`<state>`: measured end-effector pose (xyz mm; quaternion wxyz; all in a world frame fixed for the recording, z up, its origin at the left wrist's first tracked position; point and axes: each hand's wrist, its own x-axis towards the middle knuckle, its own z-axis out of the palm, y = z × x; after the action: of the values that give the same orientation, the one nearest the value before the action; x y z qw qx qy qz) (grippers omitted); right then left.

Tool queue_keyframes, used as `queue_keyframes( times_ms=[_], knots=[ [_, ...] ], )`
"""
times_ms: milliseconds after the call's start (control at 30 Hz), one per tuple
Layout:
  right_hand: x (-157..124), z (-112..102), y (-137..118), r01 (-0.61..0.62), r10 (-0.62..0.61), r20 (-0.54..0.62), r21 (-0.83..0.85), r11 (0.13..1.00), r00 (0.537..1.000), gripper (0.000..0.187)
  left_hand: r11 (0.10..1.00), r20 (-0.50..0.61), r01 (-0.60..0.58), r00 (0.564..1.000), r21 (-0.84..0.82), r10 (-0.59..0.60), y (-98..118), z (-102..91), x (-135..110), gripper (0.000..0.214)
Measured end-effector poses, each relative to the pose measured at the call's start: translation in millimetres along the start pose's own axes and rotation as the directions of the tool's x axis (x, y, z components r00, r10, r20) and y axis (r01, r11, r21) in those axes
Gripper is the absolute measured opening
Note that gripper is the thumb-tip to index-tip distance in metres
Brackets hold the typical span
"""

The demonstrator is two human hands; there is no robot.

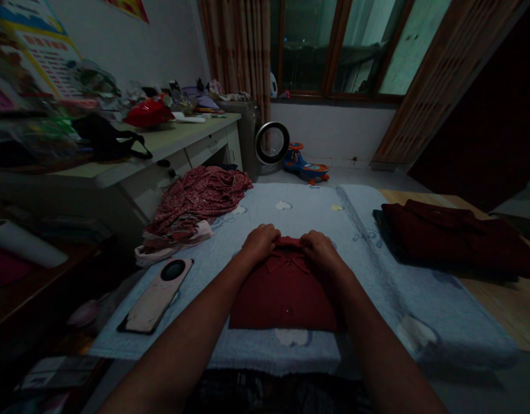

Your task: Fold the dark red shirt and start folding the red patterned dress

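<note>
A folded dark red collared shirt [282, 299] lies on a pale blue blanket [377, 276] in front of me. My left hand [260, 241] is curled over the left side of the shirt's collar, fingers closed on the fabric. My right hand [319, 247] grips the right side of the collar the same way. Both forearms reach in from the bottom of the view, over the shirt's sides.
A phone [156, 296] lies face down on the blanket's left. A crumpled red patterned garment [195, 198] sits at the far left, a dark red folded pile [454, 238] at the right. A cluttered desk [170, 144] stands left; a toy car [305, 167] is on the floor.
</note>
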<state>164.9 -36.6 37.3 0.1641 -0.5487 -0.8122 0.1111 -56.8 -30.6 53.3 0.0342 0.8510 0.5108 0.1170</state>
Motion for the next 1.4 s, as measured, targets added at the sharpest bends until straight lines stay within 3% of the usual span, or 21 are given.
queue_keyframes(
  times_ms=[200,333,433,633,767,1033,1233,1400],
  knots=[
    [-9,-12,-15,0.059,-0.055,0.038,-0.096,0.994,0.998,0.026,0.999,-0.089,-0.029,0.996,0.041,0.032,5,0.0,-11,0.014],
    [-2,-21,-23,-0.022,0.033,0.125,-0.090,0.996,0.992,0.043,0.997,-0.125,-0.014,0.992,0.071,0.023,9,5.1,-15,0.013],
    [9,-23,-28,-0.046,0.067,0.187,-0.115,0.992,0.980,0.035,0.996,-0.140,-0.008,0.990,0.090,0.020,10,7.1,-17,0.012],
    [27,-24,-33,0.020,0.006,0.289,-0.086,0.996,0.957,0.023,0.994,-0.146,0.012,0.989,0.111,0.005,10,6.0,-21,0.012],
    [36,-16,-26,0.025,-0.021,0.247,-0.014,1.000,0.969,0.021,0.994,-0.123,0.025,0.992,0.103,-0.012,12,6.7,-23,0.011],
    [39,2,-15,-0.113,0.111,0.131,0.002,0.994,0.985,0.012,0.996,-0.094,-0.017,0.995,0.084,0.025,10,13.1,-23,0.021],
    [18,-11,2,-0.042,0.015,0.078,0.350,0.936,0.997,0.018,1.000,-0.050,-0.011,0.999,-0.025,0.009,8,8.2,-16,0.018],
    [8,-7,15,-0.073,0.037,0.101,0.381,0.922,0.994,0.016,0.994,0.043,0.071,0.997,-0.080,-0.067,2,7.6,-8,0.019]
  ],
)
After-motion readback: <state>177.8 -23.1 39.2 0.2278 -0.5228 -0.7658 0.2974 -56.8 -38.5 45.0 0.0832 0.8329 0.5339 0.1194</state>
